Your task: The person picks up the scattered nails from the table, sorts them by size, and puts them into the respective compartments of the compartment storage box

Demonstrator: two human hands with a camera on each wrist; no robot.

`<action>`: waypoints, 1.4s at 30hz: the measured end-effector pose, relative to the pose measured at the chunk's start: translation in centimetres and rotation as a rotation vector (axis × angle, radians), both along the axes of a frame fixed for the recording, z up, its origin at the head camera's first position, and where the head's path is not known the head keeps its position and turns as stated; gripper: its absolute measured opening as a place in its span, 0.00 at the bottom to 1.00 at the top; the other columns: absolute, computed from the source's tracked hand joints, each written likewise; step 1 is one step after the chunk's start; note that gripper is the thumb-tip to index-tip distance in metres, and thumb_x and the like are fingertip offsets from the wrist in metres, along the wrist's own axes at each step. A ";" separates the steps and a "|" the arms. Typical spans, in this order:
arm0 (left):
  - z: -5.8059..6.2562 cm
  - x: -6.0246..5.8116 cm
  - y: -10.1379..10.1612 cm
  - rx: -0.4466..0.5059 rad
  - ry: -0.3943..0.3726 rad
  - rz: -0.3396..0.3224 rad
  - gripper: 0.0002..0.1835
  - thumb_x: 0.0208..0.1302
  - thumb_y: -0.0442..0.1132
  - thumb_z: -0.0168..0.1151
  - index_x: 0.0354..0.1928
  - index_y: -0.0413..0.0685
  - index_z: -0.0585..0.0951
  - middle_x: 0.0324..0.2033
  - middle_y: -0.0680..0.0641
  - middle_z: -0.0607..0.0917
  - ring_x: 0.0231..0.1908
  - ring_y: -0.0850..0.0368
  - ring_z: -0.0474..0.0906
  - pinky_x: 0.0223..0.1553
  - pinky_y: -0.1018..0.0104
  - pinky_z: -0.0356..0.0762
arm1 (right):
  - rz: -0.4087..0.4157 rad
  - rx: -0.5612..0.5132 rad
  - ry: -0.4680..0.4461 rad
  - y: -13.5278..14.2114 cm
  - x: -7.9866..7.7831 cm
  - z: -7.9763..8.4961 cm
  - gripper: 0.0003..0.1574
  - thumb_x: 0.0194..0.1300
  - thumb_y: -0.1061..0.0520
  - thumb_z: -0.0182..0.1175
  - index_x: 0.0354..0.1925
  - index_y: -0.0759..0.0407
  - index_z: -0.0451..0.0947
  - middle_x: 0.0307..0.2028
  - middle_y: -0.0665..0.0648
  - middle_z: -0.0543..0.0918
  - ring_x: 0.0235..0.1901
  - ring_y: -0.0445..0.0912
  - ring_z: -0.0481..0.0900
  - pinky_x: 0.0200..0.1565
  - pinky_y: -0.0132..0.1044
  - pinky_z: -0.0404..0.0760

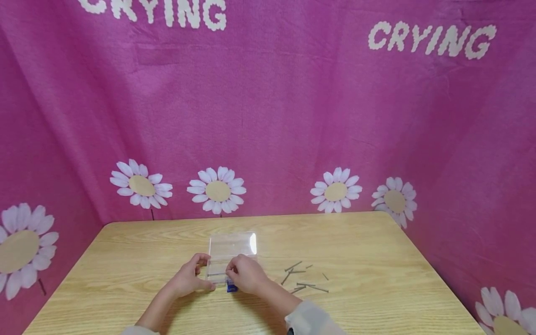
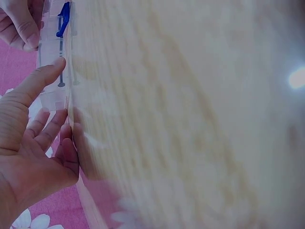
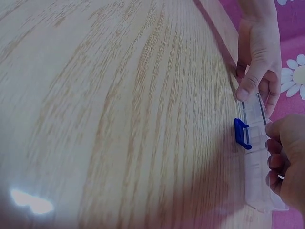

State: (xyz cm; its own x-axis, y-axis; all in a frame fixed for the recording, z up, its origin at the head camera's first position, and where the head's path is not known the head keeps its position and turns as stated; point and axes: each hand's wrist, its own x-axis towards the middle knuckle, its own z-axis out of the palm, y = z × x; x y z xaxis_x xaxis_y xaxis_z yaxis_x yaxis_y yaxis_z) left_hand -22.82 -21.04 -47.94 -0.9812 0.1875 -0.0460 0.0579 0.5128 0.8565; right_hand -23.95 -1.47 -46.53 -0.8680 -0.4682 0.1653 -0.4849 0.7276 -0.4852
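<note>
Head view: a clear rectangular plastic box [image 1: 219, 266] lies between left hand [image 1: 189, 279], gripping its end, and right hand [image 1: 248, 275]. Left wrist: thumb touches it. Right wrist: right hand pinches a long grey metal nail [image 3: 261, 107], probably laying it inside; release seems needed next.
</note>
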 end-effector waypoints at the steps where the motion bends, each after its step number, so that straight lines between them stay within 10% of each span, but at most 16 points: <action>1: 0.0 0.0 0.0 0.001 -0.001 0.001 0.40 0.38 0.30 0.76 0.57 0.36 0.66 0.53 0.38 0.76 0.58 0.40 0.68 0.58 0.46 0.64 | 0.000 0.003 0.003 0.0 0.0 0.0 0.07 0.60 0.55 0.59 0.29 0.54 0.81 0.23 0.44 0.70 0.23 0.33 0.64 0.27 0.24 0.66; 17: -0.8 -0.5 -0.5 -0.020 0.097 -0.068 0.41 0.39 0.42 0.78 0.55 0.38 0.66 0.51 0.36 0.76 0.56 0.41 0.70 0.56 0.48 0.68 | 0.058 -0.009 -0.016 1.5 -0.7 1.0 0.08 0.59 0.53 0.62 0.34 0.55 0.84 0.23 0.46 0.71 0.22 0.33 0.64 0.25 0.24 0.65; 42: 0.1 0.7 0.4 -0.026 0.007 0.029 0.41 0.36 0.31 0.77 0.56 0.36 0.67 0.53 0.38 0.76 0.56 0.43 0.69 0.55 0.55 0.65 | 0.035 -0.039 -0.043 9.5 -2.4 0.9 0.10 0.61 0.53 0.60 0.37 0.57 0.83 0.29 0.49 0.76 0.29 0.39 0.71 0.32 0.30 0.71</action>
